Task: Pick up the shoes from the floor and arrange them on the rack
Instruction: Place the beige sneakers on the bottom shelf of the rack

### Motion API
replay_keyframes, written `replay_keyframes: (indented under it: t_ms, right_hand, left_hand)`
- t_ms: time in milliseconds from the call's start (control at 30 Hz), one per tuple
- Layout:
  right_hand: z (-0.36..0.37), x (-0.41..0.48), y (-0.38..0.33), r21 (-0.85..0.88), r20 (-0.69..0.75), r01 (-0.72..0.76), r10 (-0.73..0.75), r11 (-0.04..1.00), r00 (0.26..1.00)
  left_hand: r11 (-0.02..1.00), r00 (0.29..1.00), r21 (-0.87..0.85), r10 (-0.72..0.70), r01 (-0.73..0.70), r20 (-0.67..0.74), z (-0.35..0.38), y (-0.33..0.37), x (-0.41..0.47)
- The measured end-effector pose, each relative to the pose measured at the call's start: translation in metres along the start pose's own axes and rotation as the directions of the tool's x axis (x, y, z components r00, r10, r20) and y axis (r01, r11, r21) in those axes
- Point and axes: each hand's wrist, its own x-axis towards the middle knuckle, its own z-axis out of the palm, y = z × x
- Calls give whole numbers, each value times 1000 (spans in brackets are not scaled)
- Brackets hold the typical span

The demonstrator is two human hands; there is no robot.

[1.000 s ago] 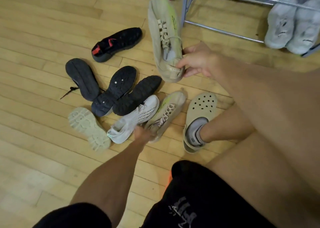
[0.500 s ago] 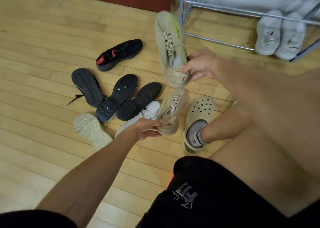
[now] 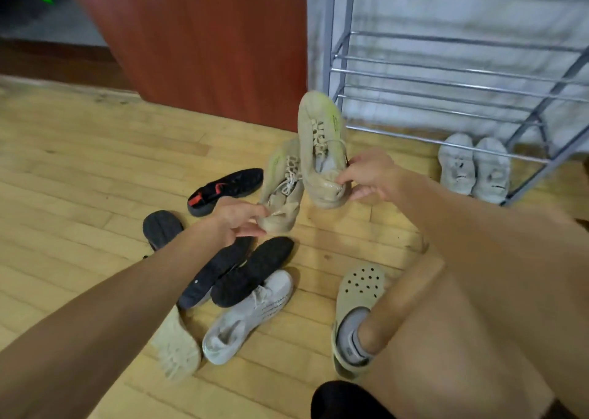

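Note:
My right hand (image 3: 371,174) pinches the heel of a beige sneaker (image 3: 320,131), toe pointing up and away. My left hand (image 3: 237,216) grips the heel of its matching beige sneaker (image 3: 283,192), lifted just left of the first. Both hang above the floor in front of the grey metal rack (image 3: 446,77). On the floor lie a black shoe with red lining (image 3: 226,189), several black shoes sole-up (image 3: 251,270), a white sneaker (image 3: 248,316) and a pale upturned sole (image 3: 177,345). A pair of white shoes (image 3: 475,166) sits on the rack's lowest bars.
A red-brown cabinet panel (image 3: 197,36) stands behind the pile, left of the rack. My own foot in a beige clog (image 3: 358,288) rests on the wooden floor (image 3: 79,170) at the right of the pile.
My left hand has taken the second beige sneaker off the floor and raised it beside the first. My right hand has carried its sneaker up toward the rack. The view has tilted upward.

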Motion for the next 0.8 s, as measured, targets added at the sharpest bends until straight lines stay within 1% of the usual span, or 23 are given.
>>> replay_keyframes:
  t_ms: [100, 167, 233, 367, 467, 533, 600, 700, 800]
  right_hand:
    - [-27, 5, -3, -61, -19, -29, 28, 998, 999]
    - [-45, 13, 0, -85, -31, -77, 74, 993, 997]
    - [-58, 21, 4, -87, -8, -144, 144, 986, 990]
    - [-76, 43, 17, -77, 25, -302, 305, 950, 952]
    - [-90, 73, 29, -86, 9, -371, 373, 925, 928]
    - [-97, 96, 41, -74, 30, -409, 412, 909, 911]
    - [-101, 120, 53, -58, 50, -432, 435, 900, 899]
    - [-105, 158, 73, -47, 17, -434, 436, 900, 900]
    - [-103, 190, 90, -13, 20, -435, 436, 900, 900]
  left_hand:
    - [996, 999, -82, 38, -39, -11, 22, 28, 6]
    - [992, 998, -113, 57, -55, 15, 40, 44, 13]
    - [992, 997, -117, 61, -54, 55, 57, 55, 22]
    - [999, 994, -50, 14, -8, 106, 97, 70, 49]
    - [1000, 993, -12, -21, 22, 112, 128, 74, 75]
    - [998, 991, 8, -66, 65, 117, 142, 75, 96]
    - [990, 984, 67, -131, 124, 116, 152, 70, 116]
    - [964, 969, 162, -229, 211, 98, 158, 49, 143]
    - [955, 970, 208, -233, 213, 75, 155, 26, 168]
